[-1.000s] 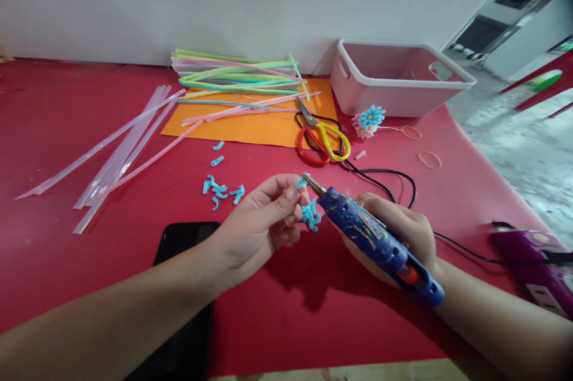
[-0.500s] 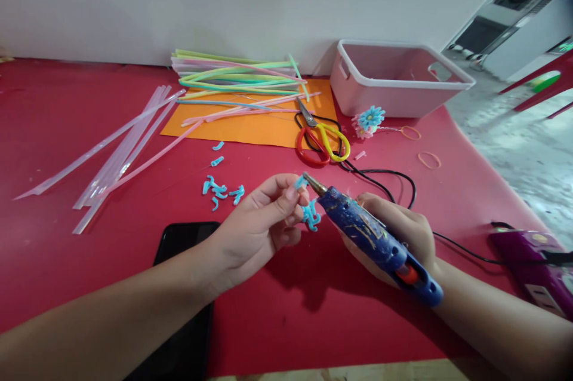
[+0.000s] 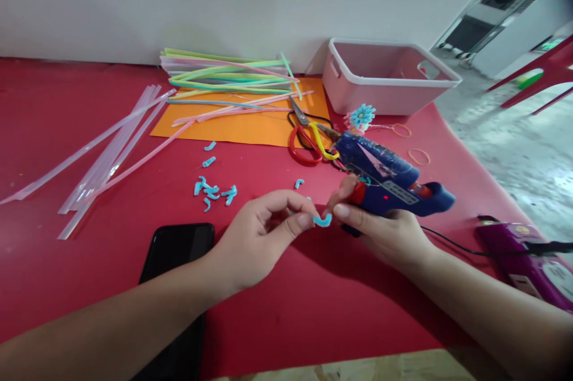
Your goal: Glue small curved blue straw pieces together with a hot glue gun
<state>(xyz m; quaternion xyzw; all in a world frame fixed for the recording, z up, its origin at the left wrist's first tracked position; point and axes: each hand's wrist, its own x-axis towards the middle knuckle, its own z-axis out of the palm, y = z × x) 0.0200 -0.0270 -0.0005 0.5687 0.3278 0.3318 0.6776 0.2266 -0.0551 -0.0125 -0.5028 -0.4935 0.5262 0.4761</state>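
Observation:
Between the thumb and fingertips of my left hand point(image 3: 268, 240) is a short, curled blue pipe cleaner piece point(image 3: 322, 221). My right hand point(image 3: 387, 232) is wrapped round the handle of a blue glue gun point(image 3: 380, 160), whose nozzle points up and left toward the scissors. The right fingertips come close to the blue piece; I cannot tell if they touch it. More cut blue pieces point(image 3: 210, 189) lie on the red table left of my hands. Another blue curl point(image 3: 299, 183) rests just beyond my left fingers.
Red-and-yellow scissors point(image 3: 305, 145) lie at the edge of an orange sheet point(image 3: 215, 130) under coloured pipe cleaners point(image 3: 233, 73). Clear glue sticks point(image 3: 116, 148) are at left, a phone point(image 3: 179, 255) near my left forearm. A pink basket point(image 3: 380, 94), blue flower point(image 3: 362, 114) and purple power strip point(image 3: 523, 255) are at right.
The glue gun has swung up and away, its nozzle leaving the blue piece. My left hand has moved slightly right and down, and my right fingers have come near the piece.

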